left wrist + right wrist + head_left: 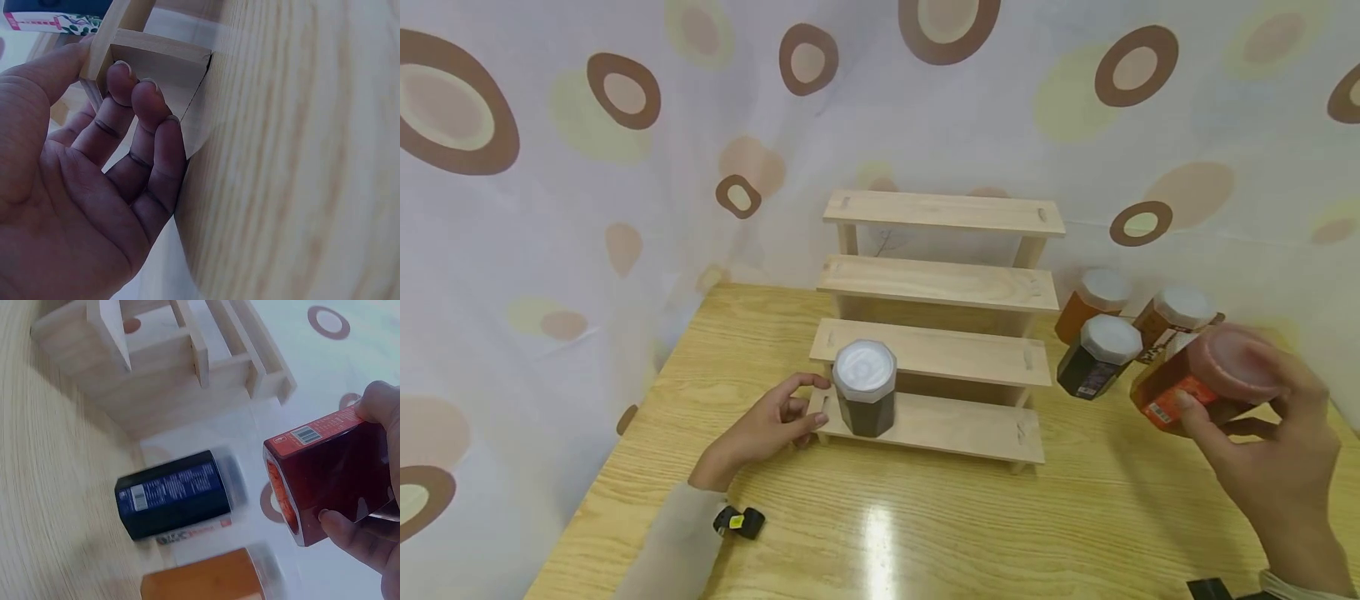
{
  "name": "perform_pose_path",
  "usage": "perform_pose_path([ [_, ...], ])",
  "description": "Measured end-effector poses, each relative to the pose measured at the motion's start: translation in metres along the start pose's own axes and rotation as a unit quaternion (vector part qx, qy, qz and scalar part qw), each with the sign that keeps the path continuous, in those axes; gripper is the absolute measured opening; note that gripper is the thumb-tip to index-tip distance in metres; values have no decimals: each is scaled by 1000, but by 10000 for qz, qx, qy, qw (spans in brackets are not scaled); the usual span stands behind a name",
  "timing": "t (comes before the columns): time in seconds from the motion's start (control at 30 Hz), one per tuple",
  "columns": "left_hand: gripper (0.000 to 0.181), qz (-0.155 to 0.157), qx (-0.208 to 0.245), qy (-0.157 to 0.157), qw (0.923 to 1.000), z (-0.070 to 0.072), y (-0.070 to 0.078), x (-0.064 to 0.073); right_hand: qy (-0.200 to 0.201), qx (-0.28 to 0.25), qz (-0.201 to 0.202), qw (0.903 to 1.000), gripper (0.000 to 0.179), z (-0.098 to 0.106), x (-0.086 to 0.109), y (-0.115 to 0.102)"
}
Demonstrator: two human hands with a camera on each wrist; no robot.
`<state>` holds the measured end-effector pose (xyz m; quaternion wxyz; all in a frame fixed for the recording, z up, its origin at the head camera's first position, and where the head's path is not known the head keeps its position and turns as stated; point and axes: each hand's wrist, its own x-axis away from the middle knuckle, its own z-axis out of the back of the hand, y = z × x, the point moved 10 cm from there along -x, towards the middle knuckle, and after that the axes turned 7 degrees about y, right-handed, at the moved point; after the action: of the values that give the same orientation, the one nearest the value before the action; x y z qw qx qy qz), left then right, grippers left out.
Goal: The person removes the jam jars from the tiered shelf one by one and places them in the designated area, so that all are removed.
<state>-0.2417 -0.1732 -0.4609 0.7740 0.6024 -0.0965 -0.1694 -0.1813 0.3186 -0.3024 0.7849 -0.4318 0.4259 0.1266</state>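
A stepped wooden shelf rack (970, 429) stands on the table. My left hand (772, 421) holds the left end of its lowest board with thumb and index finger; in the left wrist view the other fingers of this hand (94, 162) curl loosely beside the rack's leg. A dark octagonal jar (867, 408) with a whitish lid stands upright on that board, close to my left fingers. My right hand (1277, 442) grips a dark red jar (1176, 387) by its lid end, tilted and raised above the table. Its red barcode label (306, 434) faces the right wrist camera.
Right of the rack stand a dark jar (1097, 358), an orange jar (1090, 304) and a brown jar (1172, 321), all with pale lids. A patterned curtain (925, 125) hangs behind the wooden table (790, 533).
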Motion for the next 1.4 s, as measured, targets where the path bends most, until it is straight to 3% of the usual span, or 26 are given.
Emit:
perform_pose_path([
  [0.17,42,73,3,17,10000,0,-1,0,59,106,42,9999,76,12,1,6],
  [0.37,42,58,-6,34,10000,1,0,1,95,676,-847,9941,82,21,4,23],
  [0.43,42,59,-3,37,10000,1,0,1,71,767,-966,9923,82,23,7,28],
  [0.67,42,-18,21,-30,10000,0,-1,1,-35,612,-451,9971,86,25,26,37],
  [0.97,42,15,3,8,10000,0,-3,0,-46,1013,-414,9940,83,25,39,49],
  [1.13,43,44,3,17,10000,0,-3,0,-54,957,-177,9952,79,23,45,54],
  [1.2,43,70,-8,21,10000,0,-2,0,-46,924,-159,9956,79,23,47,56],
  [1.4,43,56,15,10,10000,0,-1,0,-43,1238,-656,9901,88,22,53,70],
])
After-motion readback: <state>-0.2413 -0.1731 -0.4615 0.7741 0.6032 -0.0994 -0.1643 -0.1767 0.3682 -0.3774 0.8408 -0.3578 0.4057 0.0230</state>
